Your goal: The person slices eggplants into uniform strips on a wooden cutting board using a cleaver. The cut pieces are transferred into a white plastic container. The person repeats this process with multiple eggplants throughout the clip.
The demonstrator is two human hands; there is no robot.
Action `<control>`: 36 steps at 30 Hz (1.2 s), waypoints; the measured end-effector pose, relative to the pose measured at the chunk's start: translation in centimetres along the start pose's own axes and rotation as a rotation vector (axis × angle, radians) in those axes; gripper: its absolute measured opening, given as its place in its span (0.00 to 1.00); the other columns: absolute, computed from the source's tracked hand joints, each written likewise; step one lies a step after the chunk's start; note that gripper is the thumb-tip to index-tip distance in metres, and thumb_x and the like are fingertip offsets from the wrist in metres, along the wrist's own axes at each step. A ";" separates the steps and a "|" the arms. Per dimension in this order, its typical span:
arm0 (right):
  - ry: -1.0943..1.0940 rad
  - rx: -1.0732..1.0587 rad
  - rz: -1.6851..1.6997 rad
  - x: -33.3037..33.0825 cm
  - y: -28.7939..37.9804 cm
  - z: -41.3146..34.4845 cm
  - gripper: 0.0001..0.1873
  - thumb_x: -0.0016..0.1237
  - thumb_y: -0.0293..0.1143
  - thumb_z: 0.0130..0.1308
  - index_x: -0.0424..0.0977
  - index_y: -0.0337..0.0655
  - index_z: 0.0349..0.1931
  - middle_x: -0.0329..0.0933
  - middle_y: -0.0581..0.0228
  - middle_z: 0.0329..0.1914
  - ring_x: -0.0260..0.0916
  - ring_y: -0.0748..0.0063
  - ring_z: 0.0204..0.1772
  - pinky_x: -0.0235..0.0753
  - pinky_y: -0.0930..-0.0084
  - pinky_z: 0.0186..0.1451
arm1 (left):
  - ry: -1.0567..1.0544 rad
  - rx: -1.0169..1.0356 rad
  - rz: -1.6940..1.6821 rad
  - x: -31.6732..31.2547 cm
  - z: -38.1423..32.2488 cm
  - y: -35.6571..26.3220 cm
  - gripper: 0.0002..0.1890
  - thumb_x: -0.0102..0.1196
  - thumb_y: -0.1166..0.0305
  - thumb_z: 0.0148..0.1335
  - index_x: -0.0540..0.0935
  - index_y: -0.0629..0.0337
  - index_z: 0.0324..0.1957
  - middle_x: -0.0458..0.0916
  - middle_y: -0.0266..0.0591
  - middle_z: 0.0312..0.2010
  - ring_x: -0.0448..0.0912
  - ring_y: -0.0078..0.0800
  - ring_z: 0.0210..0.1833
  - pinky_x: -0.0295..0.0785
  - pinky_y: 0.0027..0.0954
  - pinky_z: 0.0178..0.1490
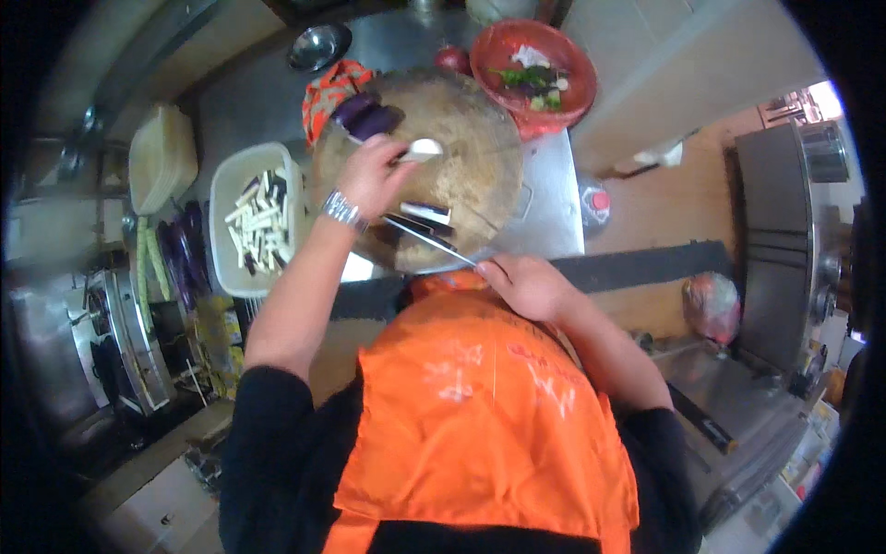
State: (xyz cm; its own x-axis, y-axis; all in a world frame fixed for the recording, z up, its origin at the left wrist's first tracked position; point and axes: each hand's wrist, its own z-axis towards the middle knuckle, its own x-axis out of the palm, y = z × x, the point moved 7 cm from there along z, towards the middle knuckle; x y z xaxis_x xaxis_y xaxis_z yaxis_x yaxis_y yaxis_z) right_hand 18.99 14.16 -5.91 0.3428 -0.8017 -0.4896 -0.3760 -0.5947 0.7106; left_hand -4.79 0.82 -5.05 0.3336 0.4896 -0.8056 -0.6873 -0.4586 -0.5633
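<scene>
A round wooden chopping block lies before me. My left hand, with a metal watch at its wrist, grips a piece of eggplant whose pale cut end points right. By the block's near edge my right hand is closed around a kitchen knife, its handle hidden in the fist. The blade points left and away, and eggplant strips lie just beyond it. Behind my left hand, purple eggplant pieces rest at the block's far left.
Left of the block stands a white plastic tub of cut eggplant strips. An orange patterned cloth touches the block's far left edge. A red basin with vegetable scraps sits at the far right, beside a red onion. Whole eggplants lie further left.
</scene>
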 end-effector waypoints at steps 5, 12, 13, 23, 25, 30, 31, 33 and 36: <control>-0.056 0.089 0.096 -0.7 -0.7 0.8 0.27 0.35 0.50 0.82 0.78 0.34 0.49 0.81 0.34 0.45 0.76 0.31 0.53 0.74 0.46 0.56 | -0.293 -0.382 0.073 -2.1 -9.2 3.5 0.11 0.67 0.69 0.59 0.85 0.63 0.42 0.84 0.50 0.41 0.82 0.50 0.46 0.78 0.44 0.52; -0.065 -0.058 -0.052 -1.2 2.2 1.9 0.25 0.36 0.48 0.82 0.76 0.33 0.44 0.80 0.35 0.39 0.77 0.30 0.47 0.75 0.43 0.52 | -0.232 -0.049 0.027 3.9 -14.2 0.0 0.12 0.65 0.76 0.55 0.86 0.60 0.43 0.83 0.48 0.45 0.81 0.50 0.48 0.78 0.44 0.51; -0.083 -0.095 -0.062 -1.6 2.8 1.8 0.24 0.36 0.48 0.82 0.76 0.34 0.43 0.80 0.35 0.39 0.77 0.30 0.47 0.75 0.42 0.51 | -0.207 -0.026 0.036 4.0 -14.0 0.0 0.12 0.66 0.75 0.55 0.85 0.60 0.43 0.82 0.48 0.44 0.81 0.50 0.47 0.77 0.45 0.51; -0.045 -0.087 -0.122 0.4 4.3 4.6 0.24 0.34 0.49 0.82 0.75 0.36 0.44 0.81 0.38 0.35 0.78 0.32 0.43 0.75 0.42 0.47 | -0.299 0.008 0.022 4.0 -14.2 0.3 0.11 0.68 0.78 0.53 0.83 0.59 0.39 0.82 0.44 0.42 0.79 0.47 0.45 0.74 0.45 0.49; -0.027 -0.050 -0.103 0.3 3.7 4.5 0.25 0.33 0.49 0.82 0.75 0.35 0.44 0.81 0.38 0.37 0.78 0.32 0.45 0.75 0.42 0.48 | -0.282 0.003 0.038 4.2 -14.2 0.4 0.10 0.68 0.78 0.55 0.83 0.59 0.39 0.82 0.45 0.42 0.80 0.48 0.45 0.76 0.44 0.48; 0.012 -0.031 -0.137 0.6 3.5 4.4 0.26 0.33 0.50 0.83 0.75 0.34 0.42 0.81 0.37 0.38 0.78 0.32 0.46 0.75 0.42 0.50 | -0.258 -0.015 0.047 4.0 -14.0 0.5 0.10 0.68 0.77 0.55 0.83 0.60 0.39 0.82 0.45 0.42 0.80 0.48 0.44 0.76 0.45 0.48; 0.010 -0.029 -0.155 0.8 3.7 4.7 0.26 0.33 0.50 0.83 0.75 0.34 0.42 0.81 0.37 0.38 0.78 0.32 0.46 0.75 0.42 0.50 | -0.241 -0.025 0.053 4.1 -14.0 0.5 0.10 0.69 0.77 0.54 0.83 0.60 0.39 0.82 0.45 0.42 0.80 0.49 0.44 0.76 0.45 0.48; -0.040 -0.030 -0.124 0.8 3.9 5.2 0.26 0.33 0.50 0.83 0.75 0.34 0.42 0.81 0.37 0.38 0.78 0.32 0.46 0.75 0.43 0.50 | -0.254 -0.012 0.029 4.0 -14.0 0.4 0.10 0.69 0.77 0.54 0.83 0.60 0.39 0.82 0.45 0.42 0.80 0.49 0.44 0.76 0.45 0.48; -0.065 -0.054 -0.125 0.0 4.2 5.0 0.26 0.32 0.49 0.83 0.75 0.34 0.42 0.81 0.37 0.38 0.78 0.32 0.46 0.75 0.42 0.50 | -0.278 0.000 0.028 4.0 -14.0 0.3 0.10 0.69 0.77 0.54 0.83 0.60 0.39 0.82 0.45 0.42 0.80 0.49 0.44 0.76 0.45 0.48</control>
State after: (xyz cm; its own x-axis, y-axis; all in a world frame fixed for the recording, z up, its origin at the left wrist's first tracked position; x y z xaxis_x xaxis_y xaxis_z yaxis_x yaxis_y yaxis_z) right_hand 13.07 11.32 -5.47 0.3267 -0.7251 -0.6063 -0.2866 -0.6873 0.6675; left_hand 5.36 -7.78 -11.04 0.1241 0.6615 -0.7396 -0.6935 -0.4753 -0.5414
